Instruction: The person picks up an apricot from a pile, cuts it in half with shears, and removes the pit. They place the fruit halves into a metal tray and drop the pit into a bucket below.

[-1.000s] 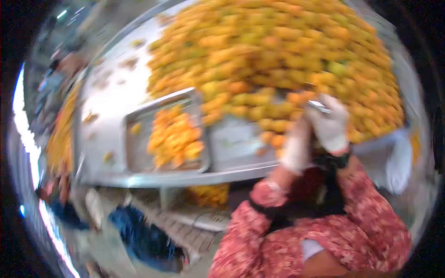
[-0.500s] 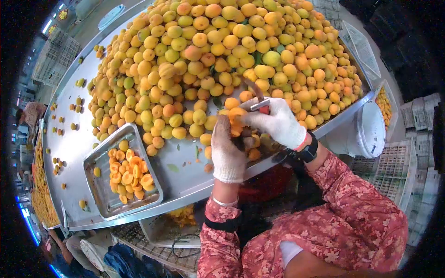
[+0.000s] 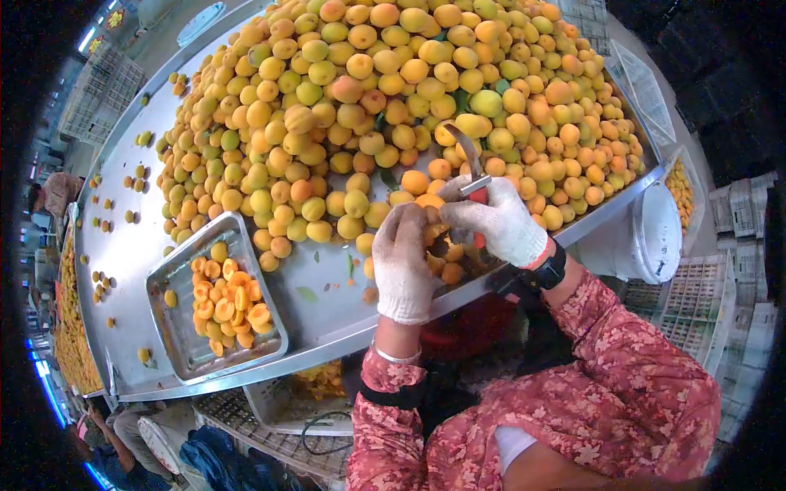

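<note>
Both my hands wear white gloves and meet over the front edge of a metal table (image 3: 315, 331). My left hand (image 3: 404, 262) is closed around an orange apricot (image 3: 430, 201), partly hidden by the fingers. A curved knife (image 3: 466, 150) with a red handle is in my right hand (image 3: 499, 221), its blade pointing up and away. The right fingertips touch the apricot beside the left ones. Beyond the hands rises a large heap of whole apricots (image 3: 327, 106). To the left, a metal tray (image 3: 176, 344) holds apricot halves (image 3: 233, 307).
Scattered apricots (image 3: 131, 217) lie on the table's left part. A white bucket (image 3: 655, 233) and plastic crates (image 3: 684, 299) stand at the right. Below the table edge is a bin (image 3: 282, 409) with orange pieces. Another person's arm (image 3: 110, 438) shows at the lower left.
My right hand has turned slightly, and the knife blade stands more upright and farther from the fruit. The orange flesh between my hands is now more covered by my fingers.
</note>
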### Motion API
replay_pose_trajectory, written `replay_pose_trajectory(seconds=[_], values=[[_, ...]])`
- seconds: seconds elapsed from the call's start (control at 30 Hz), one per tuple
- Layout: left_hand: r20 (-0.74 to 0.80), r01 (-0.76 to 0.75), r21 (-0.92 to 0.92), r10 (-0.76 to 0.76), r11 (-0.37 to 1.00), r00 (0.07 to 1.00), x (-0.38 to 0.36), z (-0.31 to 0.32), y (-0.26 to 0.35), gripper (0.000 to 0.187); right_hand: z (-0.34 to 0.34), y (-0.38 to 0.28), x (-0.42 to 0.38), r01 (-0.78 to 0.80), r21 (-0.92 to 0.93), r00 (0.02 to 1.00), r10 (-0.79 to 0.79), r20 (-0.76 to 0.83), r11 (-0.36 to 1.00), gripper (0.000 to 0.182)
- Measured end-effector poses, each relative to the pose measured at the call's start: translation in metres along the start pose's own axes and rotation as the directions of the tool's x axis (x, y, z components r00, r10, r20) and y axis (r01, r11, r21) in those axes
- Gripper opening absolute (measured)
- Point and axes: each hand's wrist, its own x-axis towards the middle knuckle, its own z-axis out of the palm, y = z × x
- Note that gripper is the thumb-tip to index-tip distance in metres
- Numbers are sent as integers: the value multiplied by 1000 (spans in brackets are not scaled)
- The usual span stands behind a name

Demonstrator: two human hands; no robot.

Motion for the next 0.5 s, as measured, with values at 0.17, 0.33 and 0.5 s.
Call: replay_pose_trajectory(seconds=[0.17, 0.33, 0.5], values=[[66, -337, 495, 352, 801, 934, 1, -2, -1, 15, 2, 5, -1, 0, 94, 1000, -1, 9, 996, 28], [103, 324, -313, -307, 893, 946, 4, -5, 27, 18, -6, -15, -1, 38, -136, 999, -35, 22, 990, 29], [107, 248, -119, -236, 961, 966, 2, 2, 25, 20, -10, -13, 0, 113, -135, 994, -113, 12, 984, 26]])
